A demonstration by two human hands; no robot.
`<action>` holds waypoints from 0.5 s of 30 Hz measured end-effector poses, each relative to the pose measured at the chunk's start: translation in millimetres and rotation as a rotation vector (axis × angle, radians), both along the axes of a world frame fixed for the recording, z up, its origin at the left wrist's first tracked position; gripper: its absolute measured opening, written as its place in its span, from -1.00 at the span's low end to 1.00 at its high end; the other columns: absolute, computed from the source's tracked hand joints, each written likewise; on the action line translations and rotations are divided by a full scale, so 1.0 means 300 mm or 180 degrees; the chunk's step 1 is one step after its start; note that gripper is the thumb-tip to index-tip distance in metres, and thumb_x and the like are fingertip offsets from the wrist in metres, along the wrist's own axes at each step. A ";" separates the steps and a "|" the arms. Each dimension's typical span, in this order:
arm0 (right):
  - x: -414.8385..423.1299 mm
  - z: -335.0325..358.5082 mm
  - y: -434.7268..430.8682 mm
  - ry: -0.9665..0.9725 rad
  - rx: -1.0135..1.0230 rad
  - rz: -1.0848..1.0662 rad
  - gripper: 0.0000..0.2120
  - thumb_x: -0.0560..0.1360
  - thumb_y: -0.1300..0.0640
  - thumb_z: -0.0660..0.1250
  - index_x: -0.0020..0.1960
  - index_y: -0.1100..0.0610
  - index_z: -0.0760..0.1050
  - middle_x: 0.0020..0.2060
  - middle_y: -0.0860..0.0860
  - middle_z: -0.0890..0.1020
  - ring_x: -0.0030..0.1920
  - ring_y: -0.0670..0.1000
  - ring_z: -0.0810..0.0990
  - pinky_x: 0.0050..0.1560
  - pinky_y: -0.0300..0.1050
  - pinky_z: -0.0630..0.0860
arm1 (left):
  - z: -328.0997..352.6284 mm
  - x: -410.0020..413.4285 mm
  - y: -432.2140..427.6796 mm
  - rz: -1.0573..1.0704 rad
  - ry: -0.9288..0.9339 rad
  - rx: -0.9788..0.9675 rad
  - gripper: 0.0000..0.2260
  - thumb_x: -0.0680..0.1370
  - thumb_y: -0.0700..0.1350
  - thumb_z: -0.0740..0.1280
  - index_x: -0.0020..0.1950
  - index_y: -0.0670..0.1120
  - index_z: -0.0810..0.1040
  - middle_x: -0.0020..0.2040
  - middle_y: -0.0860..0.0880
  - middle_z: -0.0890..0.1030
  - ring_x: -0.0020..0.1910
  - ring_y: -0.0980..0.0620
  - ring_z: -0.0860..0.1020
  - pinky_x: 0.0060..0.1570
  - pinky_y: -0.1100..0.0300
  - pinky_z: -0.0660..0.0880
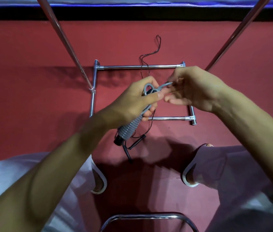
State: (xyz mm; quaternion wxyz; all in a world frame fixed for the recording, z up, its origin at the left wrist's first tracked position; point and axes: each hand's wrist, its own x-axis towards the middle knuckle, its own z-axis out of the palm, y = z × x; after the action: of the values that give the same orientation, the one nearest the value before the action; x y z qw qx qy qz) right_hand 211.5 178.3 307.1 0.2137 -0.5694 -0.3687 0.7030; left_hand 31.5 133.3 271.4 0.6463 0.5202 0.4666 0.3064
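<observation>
Held above the middle of the chrome frame (139, 66), just over its near bar: grey ribbed tool (129, 128), wrapped in the curled left grip (132, 101), ribbed end poking out low on the frame's near side. Pinched in the right grip (194, 87), above the frame's right half: free end of the grey cord (149, 88), looped at the tool's top. Running from between the hands across the frame's far bar and beyond it: thin black wire (142, 64). Below the tool, on the near side of the frame: black leads (137, 142), hanging or lying, hard to tell. Risks from here: snagging the thin wire on the far bar and yanking it taut; tangling it into the grey loop; losing the pinch on so short an end, letting the loop spring loose.
</observation>
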 end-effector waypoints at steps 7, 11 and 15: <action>0.026 0.006 -0.043 -0.0142 0.1819 0.1515 -0.65 0.66 0.02 0.23 -0.27 0.08 0.53 -0.46 0.12 0.39 -0.50 0.10 0.37 -0.51 -0.06 0.36 | 0.047 -0.051 -0.002 -0.0638 -0.1504 -0.1324 -0.85 0.69 -0.07 0.15 0.06 -0.14 0.41 -0.28 -0.07 0.39 -0.46 0.12 0.34 -0.41 0.21 0.37; 0.025 0.003 -0.045 0.0314 0.1253 0.1215 -0.56 0.62 0.01 0.23 -0.38 0.20 0.35 -0.55 0.07 0.27 -0.54 0.00 0.17 -0.51 -0.17 0.16 | 0.057 -0.043 0.005 -0.0796 -0.1511 -0.1383 -0.59 0.68 0.19 0.06 0.01 -0.13 0.46 -0.31 -0.09 0.39 -0.48 0.09 0.34 -0.38 0.17 0.36; 0.022 0.009 -0.052 0.0385 0.0813 0.0838 -0.54 0.62 0.04 0.24 -0.41 0.16 0.27 -0.58 -0.02 0.26 -0.54 -0.06 0.11 -0.53 -0.20 0.01 | 0.050 -0.030 0.009 -0.0722 -0.0802 -0.0757 -0.62 0.67 0.17 0.19 -0.11 -0.11 0.48 -0.37 -0.08 0.43 -0.51 0.03 0.41 -0.43 0.19 0.41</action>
State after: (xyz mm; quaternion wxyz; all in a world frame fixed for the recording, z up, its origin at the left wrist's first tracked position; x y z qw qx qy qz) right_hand 218.2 162.7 309.8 0.2122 -0.4413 -0.5126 0.7053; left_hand 22.6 136.0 286.3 0.7868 0.4470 0.3534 0.2371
